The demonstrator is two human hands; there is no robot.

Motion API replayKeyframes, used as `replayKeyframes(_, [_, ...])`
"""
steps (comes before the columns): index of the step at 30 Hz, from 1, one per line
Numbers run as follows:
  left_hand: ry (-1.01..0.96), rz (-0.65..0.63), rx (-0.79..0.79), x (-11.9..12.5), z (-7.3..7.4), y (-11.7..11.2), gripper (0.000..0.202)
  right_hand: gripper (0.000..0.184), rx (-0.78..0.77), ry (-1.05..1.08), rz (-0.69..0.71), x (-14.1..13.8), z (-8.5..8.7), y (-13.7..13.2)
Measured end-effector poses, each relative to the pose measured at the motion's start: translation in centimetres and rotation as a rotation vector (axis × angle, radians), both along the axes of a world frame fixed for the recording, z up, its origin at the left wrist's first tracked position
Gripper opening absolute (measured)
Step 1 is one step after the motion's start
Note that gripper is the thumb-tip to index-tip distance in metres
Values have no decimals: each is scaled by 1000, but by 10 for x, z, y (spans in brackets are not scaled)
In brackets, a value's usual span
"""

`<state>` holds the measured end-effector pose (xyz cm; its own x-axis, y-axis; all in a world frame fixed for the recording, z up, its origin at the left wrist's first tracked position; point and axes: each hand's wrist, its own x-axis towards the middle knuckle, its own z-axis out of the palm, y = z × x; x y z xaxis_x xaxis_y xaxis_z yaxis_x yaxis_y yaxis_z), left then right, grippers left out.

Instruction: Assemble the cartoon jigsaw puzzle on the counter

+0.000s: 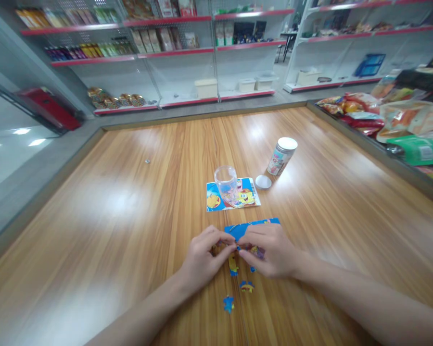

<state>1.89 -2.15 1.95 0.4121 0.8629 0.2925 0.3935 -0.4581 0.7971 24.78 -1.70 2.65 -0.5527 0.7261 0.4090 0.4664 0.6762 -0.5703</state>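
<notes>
A partly assembled blue jigsaw puzzle [252, 228] lies on the wooden table, its near part covered by my fingers. My left hand [209, 252] and my right hand [269, 250] meet at its near edge, thumbs and forefingers pinched close together. Between the fingertips is a small blue puzzle piece [238, 248], mostly hidden; both hands seem to touch it. Nearer to me lie loose puzzle pieces: a yellow and blue one [233, 265], another with a yellow arc [247, 287], and a blue one [228, 304].
Beyond the puzzle, a clear plastic cup [225, 182] stands on a cartoon picture card [250, 197]. Right of it are a round white lid [263, 182] and a printed canister [282, 156]. Snack packets [400, 115] crowd the right side; stocked shelves [173, 53] line the back.
</notes>
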Motion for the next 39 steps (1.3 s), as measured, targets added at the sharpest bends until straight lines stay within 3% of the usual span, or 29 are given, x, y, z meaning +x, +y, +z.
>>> replayKeyframes(10, [-7, 81, -85, 1, -7, 0, 5, 6, -156, 21, -6, -5, -5, 3])
replayKeyframes(17, [84, 32, 128, -7, -3, 8, 11, 9, -187, -49, -84, -4, -1, 5])
replayKeyframes(26, [279, -67, 208, -12, -2, 14, 14, 11, -153, -152, -85, 1, 0, 8])
replayKeyframes(39, [305, -83, 209, -11, -3, 12, 15, 9, 31, -279, -90, -6, 1, 2])
